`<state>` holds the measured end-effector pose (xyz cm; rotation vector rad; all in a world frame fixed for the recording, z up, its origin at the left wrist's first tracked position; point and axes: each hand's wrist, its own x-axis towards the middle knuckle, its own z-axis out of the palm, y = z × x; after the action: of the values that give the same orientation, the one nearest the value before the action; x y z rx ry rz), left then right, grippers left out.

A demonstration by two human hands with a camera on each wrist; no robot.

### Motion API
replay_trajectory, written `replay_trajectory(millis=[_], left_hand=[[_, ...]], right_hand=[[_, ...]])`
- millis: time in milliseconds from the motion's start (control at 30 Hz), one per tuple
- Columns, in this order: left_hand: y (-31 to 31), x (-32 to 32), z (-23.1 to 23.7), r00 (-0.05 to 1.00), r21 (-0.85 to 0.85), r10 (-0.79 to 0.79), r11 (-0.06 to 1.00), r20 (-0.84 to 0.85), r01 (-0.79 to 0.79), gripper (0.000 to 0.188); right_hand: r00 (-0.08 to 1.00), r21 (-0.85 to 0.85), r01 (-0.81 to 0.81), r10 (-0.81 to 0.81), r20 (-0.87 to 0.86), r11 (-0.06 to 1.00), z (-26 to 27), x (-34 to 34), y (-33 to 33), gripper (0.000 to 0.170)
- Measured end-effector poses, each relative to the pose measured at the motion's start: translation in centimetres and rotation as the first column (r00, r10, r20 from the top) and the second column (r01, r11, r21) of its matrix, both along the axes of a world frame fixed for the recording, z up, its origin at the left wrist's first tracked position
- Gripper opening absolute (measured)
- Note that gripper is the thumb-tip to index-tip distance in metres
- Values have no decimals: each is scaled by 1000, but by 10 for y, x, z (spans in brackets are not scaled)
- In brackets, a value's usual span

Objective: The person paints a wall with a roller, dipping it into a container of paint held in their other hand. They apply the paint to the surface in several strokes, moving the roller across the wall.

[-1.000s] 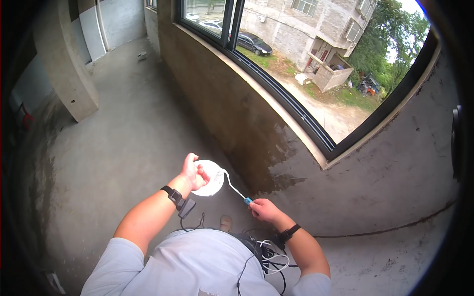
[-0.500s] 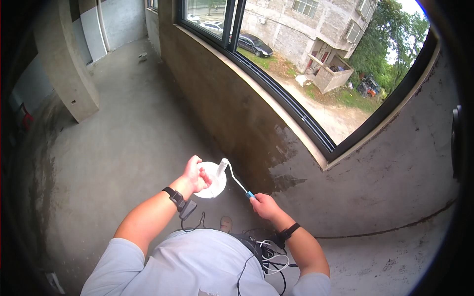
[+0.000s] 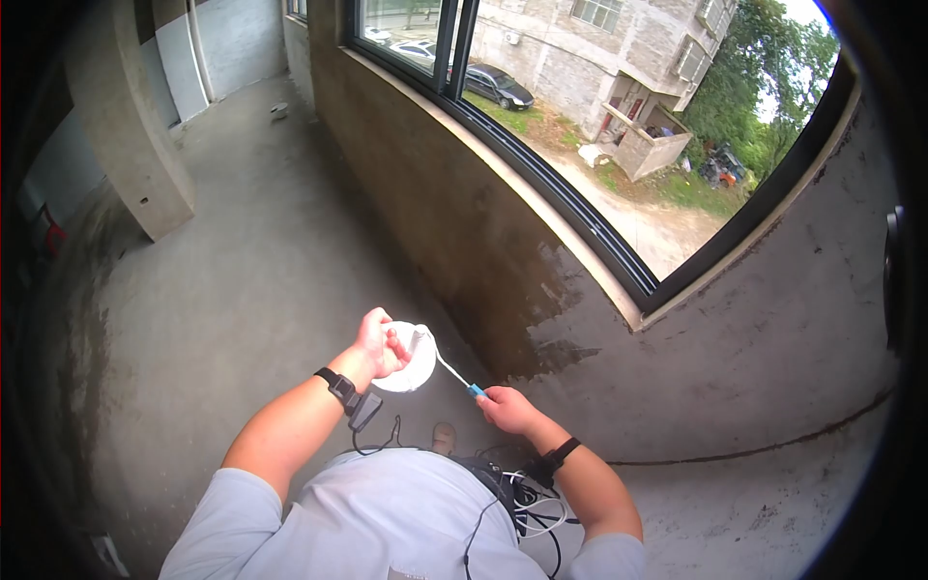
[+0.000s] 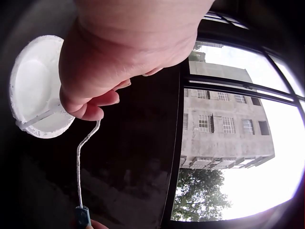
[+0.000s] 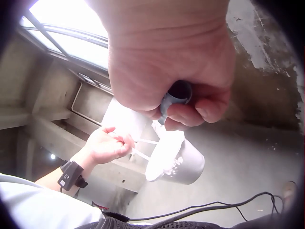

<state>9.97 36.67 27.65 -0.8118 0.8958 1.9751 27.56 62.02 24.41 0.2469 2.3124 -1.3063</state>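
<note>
My left hand [image 3: 380,348] holds up a white bucket [image 3: 410,375] with its fingers curled round the handle, which shows in the right wrist view beside the bucket wall [image 5: 191,164]. White paint coats the inside of the bucket [image 4: 35,86] in the left wrist view. My right hand [image 3: 510,411] grips the blue handle [image 3: 477,391] of a paint roller. The roller's bent metal rod [image 4: 79,167] runs to the bucket; its white head [image 3: 420,338] is at the bucket's mouth, partly hidden, and how deep it sits I cannot tell.
A dark-framed window [image 3: 580,208] is set in the wall [image 3: 464,232] ahead and to the right. At the left stands a concrete pillar [image 3: 135,145]. Cables [image 3: 532,503] hang at my waist, and a shoe [image 3: 444,438] shows on the grey floor [image 3: 261,251].
Half a second ago the roller head stood higher, above the bucket's rim; now it is lower. My right hand has shifted slightly left and down, and the bucket has dipped a little.
</note>
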Motion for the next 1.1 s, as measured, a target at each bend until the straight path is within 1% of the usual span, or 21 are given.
replay_trajectory(millis=[67, 200, 267, 300, 333, 367, 400, 467, 500, 533, 600, 633, 667, 733, 767, 833, 867, 900, 967, 1000, 1100], left_hand=[[-1, -2, -3, 1000, -7, -4, 1000, 1, 4, 22], [-4, -1, -6, 1000, -30, -13, 999, 10, 14, 24], [-7, -4, -12, 1000, -18, -18, 1000, 19, 18, 24], [-8, -5, -16, 1000, -48, -5, 999, 23, 6, 24], [-9, -6, -19, 1000, -78, 9, 997, 27, -7, 24], [-9, -7, -22, 999, -100, 23, 995, 36, -19, 23], [-14, -10, -30, 998, -115, 25, 993, 56, -18, 24], [-24, -15, -39, 995, -165, 35, 986, 88, -20, 24], [-32, -17, -46, 996, -182, 20, 983, 92, -3, 25], [-41, -20, -53, 996, -200, 5, 980, 95, 14, 26], [-56, -23, -74, 994, -244, -14, 969, 106, 39, 27], [-70, -24, -80, 994, -260, -21, 964, 108, 48, 27], [-81, -24, -85, 994, -275, -26, 960, 110, 56, 27], [-104, -20, -92, 993, -348, -22, 936, 114, 61, 26], [-116, -19, -100, 993, -398, -13, 916, 118, 59, 25], [-138, -15, -128, 992, -441, 5, 896, 127, 52, 26], [-154, -11, -134, 992, -461, 13, 886, 126, 46, 26], [-170, -7, -142, 992, -496, 9, 867, 126, 55, 26], [-205, 2, -158, 990, -542, 24, 838, 141, 57, 26], [-224, 8, -169, 988, -541, 35, 839, 153, 54, 26], [-262, 33, -176, 983, -584, 69, 811, 170, 44, 26]], right_hand=[[999, -12, 17, -17, 29, 1000, -1, 3, 3, 33], [994, -20, 100, -99, 42, 995, 9, 12, 16, 32], [983, -143, 184, -179, 52, 972, 11, 18, 27, 29], [980, -137, 197, -192, 53, 971, 12, 23, 34, 29], [961, -263, 277, -264, 84, 924, 13, 29, 42, 28], [936, -382, 351, -330, 123, 855, 14, 35, 51, 26], [932, -375, 362, -341, 124, 853, 18, 40, 59, 26], [891, -355, 444, -447, 77, 823, 37, 53, 74, 24], [860, -351, 499, -501, 93, 792, 50, 60, 81, 23], [854, -346, 510, -513, 91, 788, 51, 68, 91, 23], [788, -270, 585, -615, -32, 765, 46, 86, 114, 23], [768, -198, 618, -638, -57, 761, 63, 92, 113, 24], [760, -193, 627, -647, -61, 755, 63, 100, 121, 24], [721, -115, 658, -667, -188, 744, 58, 115, 137, 24], [707, -71, 679, -676, -206, 731, 68, 120, 137, 24], [679, -51, 705, -694, -238, 707, 70, 128, 147, 24], [657, -35, 725, -707, -262, 688, 74, 132, 145, 23], [652, -33, 730, -710, -267, 683, 78, 135, 143, 23], [651, 106, 745, -682, -332, 659, 83, 140, 140, 24], [648, 108, 748, -684, -334, 655, 83, 142, 139, 24], [638, 157, 763, -690, -342, 627, 78, 149, 143, 27]])
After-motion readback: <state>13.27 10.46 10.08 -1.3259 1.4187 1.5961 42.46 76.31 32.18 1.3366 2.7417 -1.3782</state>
